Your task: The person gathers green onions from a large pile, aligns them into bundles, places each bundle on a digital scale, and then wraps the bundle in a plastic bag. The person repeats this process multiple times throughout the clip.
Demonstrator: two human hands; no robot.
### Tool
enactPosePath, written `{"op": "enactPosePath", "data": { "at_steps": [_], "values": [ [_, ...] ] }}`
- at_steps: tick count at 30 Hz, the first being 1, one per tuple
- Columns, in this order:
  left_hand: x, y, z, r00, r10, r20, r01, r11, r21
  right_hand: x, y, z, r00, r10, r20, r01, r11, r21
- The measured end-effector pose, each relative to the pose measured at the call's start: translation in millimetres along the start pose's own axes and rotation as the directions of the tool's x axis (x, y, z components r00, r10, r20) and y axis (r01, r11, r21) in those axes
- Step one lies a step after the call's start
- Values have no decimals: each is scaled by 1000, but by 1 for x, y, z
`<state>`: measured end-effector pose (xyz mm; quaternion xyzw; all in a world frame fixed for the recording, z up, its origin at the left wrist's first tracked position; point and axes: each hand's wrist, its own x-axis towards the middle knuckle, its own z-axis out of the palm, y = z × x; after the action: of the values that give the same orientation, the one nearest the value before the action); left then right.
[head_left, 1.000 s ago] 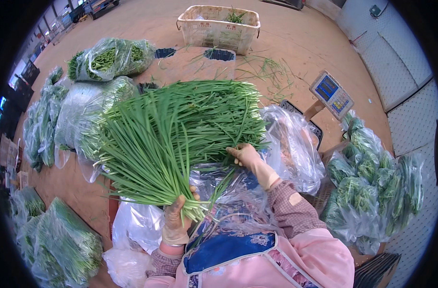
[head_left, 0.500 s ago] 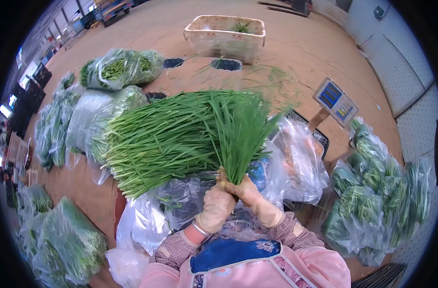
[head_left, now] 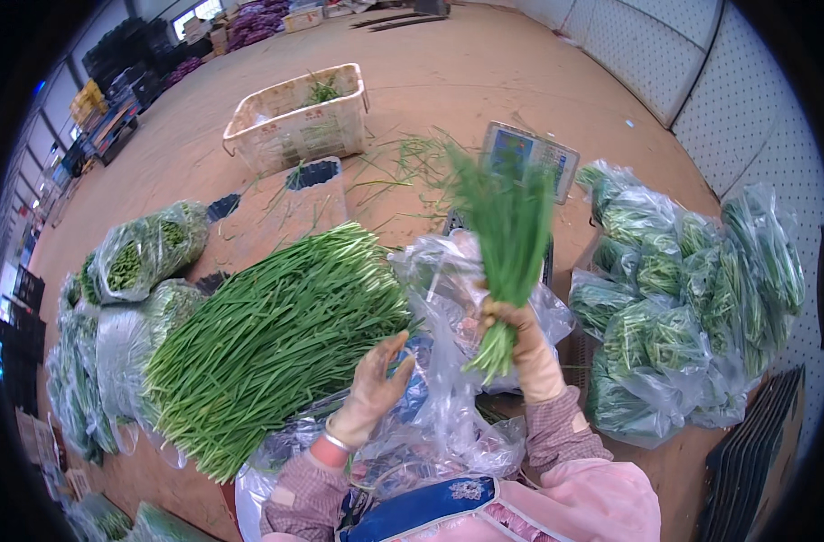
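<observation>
Gripped near its pale cut ends, a bunch of garlic chives (head_left: 511, 235) stands upright in my gloved right hand (head_left: 518, 336); its leaf tips are smeared by motion. My gloved left hand (head_left: 374, 384) is empty, fingers apart, just beside the front right edge of a big pile of garlic chives (head_left: 276, 334). Crumpled clear plastic bags (head_left: 448, 406) lie between and below both hands. Partly behind the raised bunch is a weighing scale's display (head_left: 531, 155); the scale's platform is mostly hidden under plastic.
Bagged greens (head_left: 656, 316) are heaped at the right, beside stacked dark crates (head_left: 759, 452). More bagged greens (head_left: 150, 251) lie at the left. A dirty white tub (head_left: 299, 131) stands farther off, with loose leaves (head_left: 412, 158) scattered near it.
My hands have parted: the right has carried the bunch to the right, while the left has let go and opened. The view has turned to the right.
</observation>
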<state>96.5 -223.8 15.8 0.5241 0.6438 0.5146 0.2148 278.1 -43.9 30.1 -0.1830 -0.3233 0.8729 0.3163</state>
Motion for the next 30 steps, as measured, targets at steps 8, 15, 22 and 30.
{"op": "enactPosePath", "data": {
  "at_steps": [8, 15, 22, 30],
  "values": [
    [123, 12, 56, 973, 185, -140, -193, 980, -45, 2, -37, -35, 989, -2, 150, 3, 1000, -3],
    [190, 64, 57, 869, 482, -112, -441, 857, 267, 8, -2, -62, 983, 163, 82, -154, 983, -104],
    [234, 51, 72, 982, -156, 109, 151, 987, 51, 11, 8, -67, 957, 264, 123, -237, 951, -200],
    [270, -55, 1, 850, -461, -255, 345, 852, -394, -1, -57, -102, 978, -131, 162, 51, 905, 423]
  ]
}}
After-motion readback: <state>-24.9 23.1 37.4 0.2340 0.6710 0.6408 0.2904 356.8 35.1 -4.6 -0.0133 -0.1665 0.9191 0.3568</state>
